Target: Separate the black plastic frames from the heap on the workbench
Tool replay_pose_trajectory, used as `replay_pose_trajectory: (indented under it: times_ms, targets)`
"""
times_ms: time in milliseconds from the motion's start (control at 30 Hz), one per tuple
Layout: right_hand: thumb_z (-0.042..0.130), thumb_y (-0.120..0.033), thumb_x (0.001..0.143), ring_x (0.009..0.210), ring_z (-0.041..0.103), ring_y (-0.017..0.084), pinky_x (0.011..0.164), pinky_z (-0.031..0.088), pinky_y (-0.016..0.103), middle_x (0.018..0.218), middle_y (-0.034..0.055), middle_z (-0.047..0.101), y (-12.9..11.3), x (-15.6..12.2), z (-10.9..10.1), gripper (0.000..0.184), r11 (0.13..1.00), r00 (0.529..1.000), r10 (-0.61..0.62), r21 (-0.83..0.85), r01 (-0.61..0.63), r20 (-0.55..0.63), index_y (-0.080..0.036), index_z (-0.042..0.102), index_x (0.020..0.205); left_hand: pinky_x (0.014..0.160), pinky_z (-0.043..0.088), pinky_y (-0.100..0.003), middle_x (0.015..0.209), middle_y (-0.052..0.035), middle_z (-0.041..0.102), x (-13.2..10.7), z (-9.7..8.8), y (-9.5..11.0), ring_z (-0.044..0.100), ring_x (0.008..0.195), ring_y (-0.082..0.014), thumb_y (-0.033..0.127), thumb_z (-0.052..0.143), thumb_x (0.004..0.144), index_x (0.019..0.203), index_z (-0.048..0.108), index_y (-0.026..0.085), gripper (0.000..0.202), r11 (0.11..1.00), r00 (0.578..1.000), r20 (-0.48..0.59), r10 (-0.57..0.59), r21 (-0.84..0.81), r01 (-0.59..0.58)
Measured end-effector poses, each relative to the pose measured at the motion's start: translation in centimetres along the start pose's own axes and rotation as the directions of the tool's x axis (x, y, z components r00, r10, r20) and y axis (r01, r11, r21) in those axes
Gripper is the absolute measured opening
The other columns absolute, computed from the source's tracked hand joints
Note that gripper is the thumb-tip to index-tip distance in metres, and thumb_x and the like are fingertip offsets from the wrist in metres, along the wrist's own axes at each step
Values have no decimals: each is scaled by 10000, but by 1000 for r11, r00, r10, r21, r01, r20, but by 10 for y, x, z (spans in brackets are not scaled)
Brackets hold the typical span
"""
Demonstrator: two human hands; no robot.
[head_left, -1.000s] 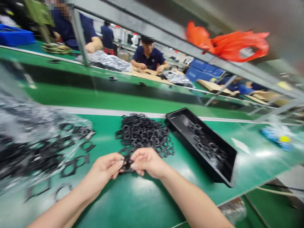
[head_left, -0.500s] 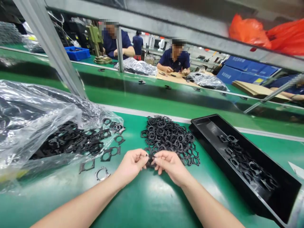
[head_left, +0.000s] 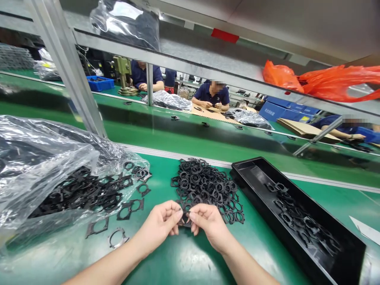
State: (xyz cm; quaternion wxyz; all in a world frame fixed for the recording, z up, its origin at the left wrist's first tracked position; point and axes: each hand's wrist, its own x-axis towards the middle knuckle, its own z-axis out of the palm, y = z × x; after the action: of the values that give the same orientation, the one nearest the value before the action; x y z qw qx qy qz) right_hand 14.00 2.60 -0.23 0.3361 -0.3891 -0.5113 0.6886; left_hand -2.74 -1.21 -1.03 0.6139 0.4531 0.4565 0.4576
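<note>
Our left hand [head_left: 162,222] and right hand [head_left: 208,223] grip a black part [head_left: 185,218] between them, near the ring heap [head_left: 203,184] on our bench [head_left: 184,263].

Fingers [head_left: 170,207] mostly hide the held part [head_left: 185,220]; the left edge crops the bag [head_left: 44,144], the bottom edge the tray [head_left: 268,226] and forearms [head_left: 118,259].

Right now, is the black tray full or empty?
Partly filled: the tray holds a loose scatter of rings; bare bottom shows at its far end.

Bag [head_left: 38,154] left, ring pile [head_left: 204,188] centre, rings [head_left: 292,217] in tray [head_left: 255,179] at right
</note>
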Motion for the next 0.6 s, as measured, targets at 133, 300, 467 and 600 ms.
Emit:
replay_pose_trajectory:
  times_ms: [133,300,467,600]
  targets:
    - [731,-447,670,406,498,74,450,414,201,479,-15,579,1,-1,2,343,994,1000,-12,-110,13,12,-113,663,710,532,425,-236,562,10,556,0,2,-4,542,536,-133,430,619,767,718,566,155,284,983,994,-82,65,179,-49]
    - [723,-440,686,431,527,77,479,434,207,511,0,602,2,-1,6,343,999,998,-5,-40,7,56,-107,649,718,506,420,-228,609,-23,602,-1,1,-1,548,510,-128,434,552,808,679,553,149,312,985,995,-83,63,164,-49]
    - [818,-378,568,481,542,91,517,465,230,550,-39,561,7,0,11,377,1000,999,13,-24,-12,43,-133,612,766,477,359,-217,531,15,539,-2,0,-1,482,454,-111,390,500,850,702,545,164,274,947,983,-127,135,309,-90]
    - [811,-365,585,479,515,81,519,432,217,534,-52,532,7,-1,11,349,998,999,0,-70,3,49,-144,583,728,481,338,-220,470,36,501,-3,-1,-2,465,443,-117,393,468,867,711,541,177,276,915,987,-93,132,394,-85]
